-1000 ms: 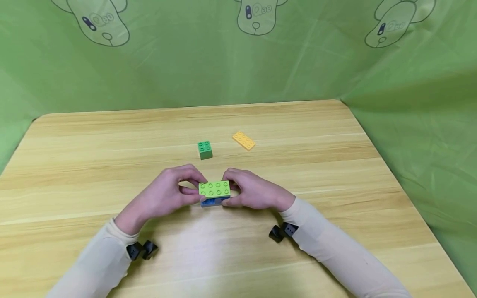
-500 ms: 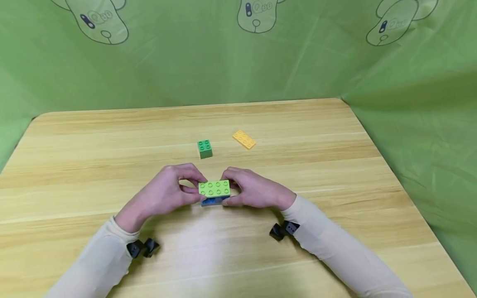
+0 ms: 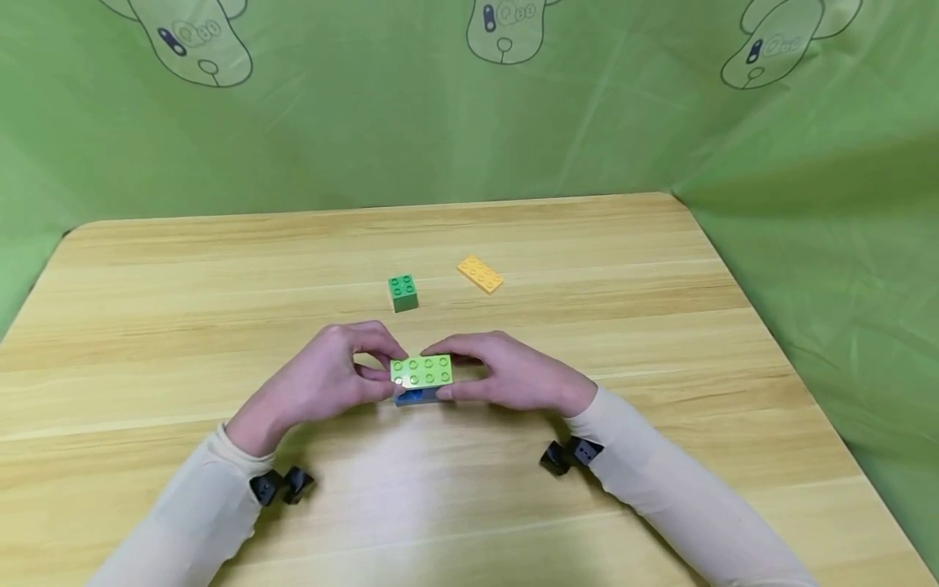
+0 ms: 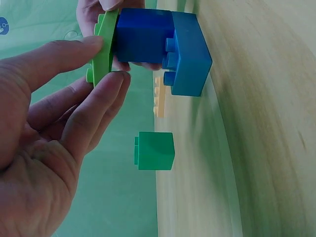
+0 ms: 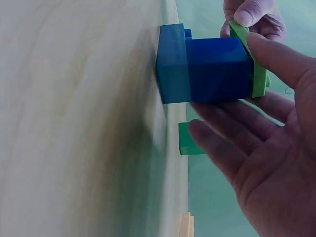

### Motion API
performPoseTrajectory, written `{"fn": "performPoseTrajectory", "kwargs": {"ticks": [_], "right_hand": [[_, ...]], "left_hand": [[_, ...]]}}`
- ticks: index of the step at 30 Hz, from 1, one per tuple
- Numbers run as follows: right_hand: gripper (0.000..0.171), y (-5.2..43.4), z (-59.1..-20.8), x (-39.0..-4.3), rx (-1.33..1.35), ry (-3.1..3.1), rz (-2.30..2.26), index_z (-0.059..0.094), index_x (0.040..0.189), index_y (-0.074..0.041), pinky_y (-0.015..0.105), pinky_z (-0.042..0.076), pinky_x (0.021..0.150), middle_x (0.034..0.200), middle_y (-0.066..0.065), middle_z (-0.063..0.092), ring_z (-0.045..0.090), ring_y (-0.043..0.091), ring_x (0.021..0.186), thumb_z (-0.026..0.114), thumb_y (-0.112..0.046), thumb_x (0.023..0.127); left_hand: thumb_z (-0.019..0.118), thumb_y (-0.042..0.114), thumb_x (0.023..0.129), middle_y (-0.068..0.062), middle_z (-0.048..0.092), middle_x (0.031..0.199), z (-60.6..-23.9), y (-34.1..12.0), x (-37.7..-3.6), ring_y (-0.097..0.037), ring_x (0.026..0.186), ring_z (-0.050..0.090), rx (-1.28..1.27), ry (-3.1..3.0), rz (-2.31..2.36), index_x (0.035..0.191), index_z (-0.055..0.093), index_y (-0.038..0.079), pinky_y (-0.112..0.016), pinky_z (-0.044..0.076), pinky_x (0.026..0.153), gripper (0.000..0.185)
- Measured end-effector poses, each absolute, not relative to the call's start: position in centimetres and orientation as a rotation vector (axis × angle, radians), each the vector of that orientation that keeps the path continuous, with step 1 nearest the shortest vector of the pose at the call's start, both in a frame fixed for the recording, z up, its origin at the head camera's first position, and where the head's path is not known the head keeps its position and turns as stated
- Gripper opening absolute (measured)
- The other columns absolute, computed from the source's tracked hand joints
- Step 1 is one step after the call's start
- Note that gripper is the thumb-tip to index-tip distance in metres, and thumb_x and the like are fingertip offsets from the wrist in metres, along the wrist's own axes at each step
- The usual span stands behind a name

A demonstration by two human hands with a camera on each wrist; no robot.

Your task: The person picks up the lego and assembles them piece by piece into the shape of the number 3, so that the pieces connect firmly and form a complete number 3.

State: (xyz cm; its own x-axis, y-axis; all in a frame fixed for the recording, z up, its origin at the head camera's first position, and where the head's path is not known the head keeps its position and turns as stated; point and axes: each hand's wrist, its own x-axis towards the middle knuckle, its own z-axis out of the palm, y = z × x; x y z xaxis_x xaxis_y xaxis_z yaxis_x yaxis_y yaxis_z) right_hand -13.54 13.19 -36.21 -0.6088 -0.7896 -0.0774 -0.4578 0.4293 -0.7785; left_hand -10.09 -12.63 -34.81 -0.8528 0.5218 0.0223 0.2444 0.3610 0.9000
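A lime green plate (image 3: pixel 425 373) with studs on top tops a stack near the middle of the table. Beneath it sits a dark blue brick (image 5: pixel 217 69), on a lighter blue brick (image 4: pixel 192 54). In the left wrist view the plate tilts slightly, a thin wedge of gap showing against the dark blue brick. My left hand (image 3: pixel 326 379) pinches the plate's left end between thumb and fingers. My right hand (image 3: pixel 513 372) holds the plate's right end, thumb on the near side and index finger behind. Its other fingers extend past the dark blue brick's far side.
A green brick (image 3: pixel 403 293) stands on the wooden table (image 3: pixel 623 326) beyond my hands. To its right lies a flat orange plate (image 3: pixel 480 274). A green curtain (image 3: pixel 352 139) hangs behind the table. Black cameras (image 3: pixel 282 487) sit at both wrists.
My right hand has shifted slightly right and its index finger has straightened, moving from beside the stack up to the lime green plate's far edge. The left hand stays in place.
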Motion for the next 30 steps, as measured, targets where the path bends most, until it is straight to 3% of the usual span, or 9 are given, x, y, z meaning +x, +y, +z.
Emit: {"fn": "performPoseTrajectory", "kwargs": {"ticks": [6, 15, 30], "right_hand": [[0.052, 13.44, -36.26, -13.47, -1.033, 2.243, -1.042, 0.056, 0.141, -0.016, 0.036, 0.052, 0.091, 0.124, -0.008, 0.063, 0.061, 0.007, 0.102, 0.071, -0.028, 0.093], [0.048, 13.46, -36.37, -13.61, -0.985, 2.197, -1.09, 0.057, 0.14, -0.018, 0.031, 0.053, 0.085, 0.115, -0.013, 0.066, 0.061, 0.007, 0.094, 0.07, -0.027, 0.094], [0.043, 13.08, -36.16, -13.65, -0.964, 2.157, -1.088, 0.06, 0.135, -0.018, 0.031, 0.053, 0.086, 0.113, -0.013, 0.067, 0.061, 0.007, 0.094, 0.069, -0.026, 0.094]], "left_hand": [[0.078, -0.008, 0.077, -0.004, 0.065, 0.096, -34.88, -12.52, -10.23, -0.019, 0.089, 0.068, 0.707, 2.382, 1.467, 0.102, 0.071, -0.001, -0.024, 0.058, 0.072, 0.028], [0.079, -0.007, 0.077, -0.004, 0.065, 0.096, -35.04, -12.47, -10.29, -0.019, 0.089, 0.068, 0.706, 2.373, 1.476, 0.103, 0.071, -0.001, -0.024, 0.058, 0.072, 0.028], [0.079, -0.005, 0.078, -0.005, 0.065, 0.097, -35.29, -12.82, -10.38, -0.022, 0.091, 0.068, 0.696, 2.336, 1.5, 0.105, 0.071, -0.001, -0.025, 0.058, 0.074, 0.028]]}}
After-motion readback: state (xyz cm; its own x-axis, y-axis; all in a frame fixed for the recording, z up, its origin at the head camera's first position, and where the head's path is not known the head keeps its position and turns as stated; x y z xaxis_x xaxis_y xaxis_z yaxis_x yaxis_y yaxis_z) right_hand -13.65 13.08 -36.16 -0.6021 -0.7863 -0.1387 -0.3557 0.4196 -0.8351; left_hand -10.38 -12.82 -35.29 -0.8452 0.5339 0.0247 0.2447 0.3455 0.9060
